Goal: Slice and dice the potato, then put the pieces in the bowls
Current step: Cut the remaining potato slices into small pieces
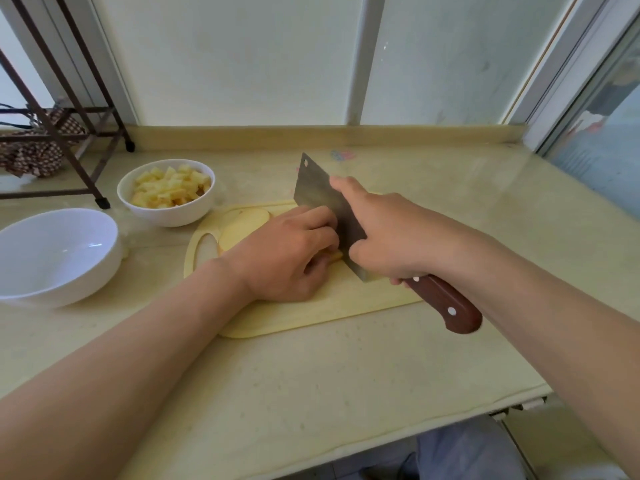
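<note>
Dicing under way: potato point(334, 255) pinned on the board point(311, 317) by the left hand point(284, 254), cleaver point(329, 206) gripped by the right hand point(388, 237).
Beside the board, one bowl point(166, 192) is filled with dice, the near bowl point(55, 254) is unfilled; slices point(242, 225) remain uncut.

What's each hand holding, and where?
Right hand grips the cleaver at the handle's front, index finger along the blade. Left hand pins potato slices on the cutting board.

I see a pale yellow table point(346, 375) beneath frosted window panes point(242, 57), daylight glowing through, a dark metal rack point(69, 109) at left.
</note>
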